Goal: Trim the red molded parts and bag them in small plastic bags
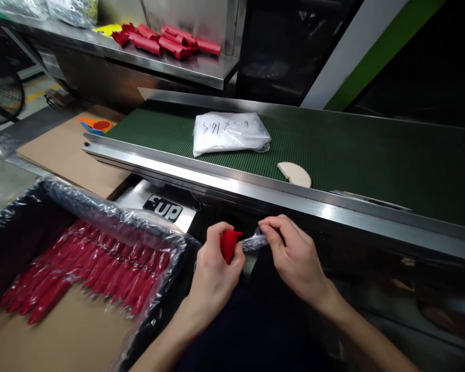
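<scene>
My left hand (213, 271) grips a small red plastic part (229, 244) just below the conveyor's metal rail. My right hand (294, 256) pinches a strip of clear plastic film (253, 242) that touches the red part's tip. Both hands sit close together in front of my dark clothing. A box lined with clear plastic (112, 212) lies at my lower left, holding several red parts (89, 271) laid in rows.
A green conveyor belt (352, 150) runs across, carrying a white plastic bag with handwriting (228, 133) and a beige half-disc (294, 174). More red parts (166, 40) rest on a steel shelf behind. An orange and blue item (96, 125) lies on cardboard at left.
</scene>
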Tool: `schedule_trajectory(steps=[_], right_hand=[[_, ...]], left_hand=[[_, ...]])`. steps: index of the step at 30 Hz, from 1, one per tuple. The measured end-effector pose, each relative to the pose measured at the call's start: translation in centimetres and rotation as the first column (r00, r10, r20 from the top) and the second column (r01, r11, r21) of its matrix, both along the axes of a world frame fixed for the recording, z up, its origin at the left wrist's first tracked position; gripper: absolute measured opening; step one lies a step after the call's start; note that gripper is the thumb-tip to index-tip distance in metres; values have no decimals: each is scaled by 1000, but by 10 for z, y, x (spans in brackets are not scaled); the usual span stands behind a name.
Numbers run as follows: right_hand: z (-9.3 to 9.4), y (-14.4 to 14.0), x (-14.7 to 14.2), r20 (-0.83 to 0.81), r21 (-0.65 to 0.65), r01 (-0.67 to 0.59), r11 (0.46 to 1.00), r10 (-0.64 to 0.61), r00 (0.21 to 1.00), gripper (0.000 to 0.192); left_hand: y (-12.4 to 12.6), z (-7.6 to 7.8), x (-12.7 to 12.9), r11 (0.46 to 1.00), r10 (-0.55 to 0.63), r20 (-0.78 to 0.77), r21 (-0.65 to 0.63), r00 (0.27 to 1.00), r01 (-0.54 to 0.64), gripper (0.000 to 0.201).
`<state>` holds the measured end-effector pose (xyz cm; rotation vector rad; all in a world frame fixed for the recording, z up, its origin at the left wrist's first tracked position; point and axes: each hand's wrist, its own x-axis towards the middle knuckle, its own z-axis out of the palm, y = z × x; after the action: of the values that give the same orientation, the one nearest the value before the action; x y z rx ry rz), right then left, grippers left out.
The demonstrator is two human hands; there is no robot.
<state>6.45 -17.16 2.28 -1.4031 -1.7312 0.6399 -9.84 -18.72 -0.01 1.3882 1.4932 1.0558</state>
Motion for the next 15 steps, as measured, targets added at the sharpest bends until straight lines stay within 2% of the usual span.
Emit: schedule_trajectory(steps=[2, 4, 6, 7, 9, 11, 13, 15], right_hand=[[8, 1, 3, 62, 41, -56, 998, 54, 997, 19], [18, 0, 3, 105, -48, -220, 974, 224, 969, 25], [27, -1, 3, 75, -148, -386, 911, 399, 914, 17], [30, -3, 4, 35, -162, -414, 896, 424, 905, 12], [33, -8, 9, -46, -115, -337, 935, 334, 942, 8], [35, -15, 18, -86, -32, -143, 989, 140, 986, 10], [36, -25, 29, -70, 69, 43, 997, -38, 997, 14], [39, -36, 39, 23, 189, 92, 978, -98, 995, 19]], left_hand=[[-1, -5, -2, 994, -66, -76, 81, 995, 72, 40], [-3, -8, -2, 978, -127, -134, 146, 983, 146, 49], [-6, -11, -2, 963, -168, -175, 180, 970, 199, 53], [-6, -11, -3, 960, -179, -188, 184, 966, 213, 54], [-4, -10, -3, 963, -181, -194, 166, 964, 214, 58], [1, -9, -5, 976, -160, -175, 118, 971, 182, 55], [7, -9, -6, 987, -143, -141, 55, 980, 152, 34], [11, -10, -8, 992, -129, -94, -7, 987, 129, 11]])
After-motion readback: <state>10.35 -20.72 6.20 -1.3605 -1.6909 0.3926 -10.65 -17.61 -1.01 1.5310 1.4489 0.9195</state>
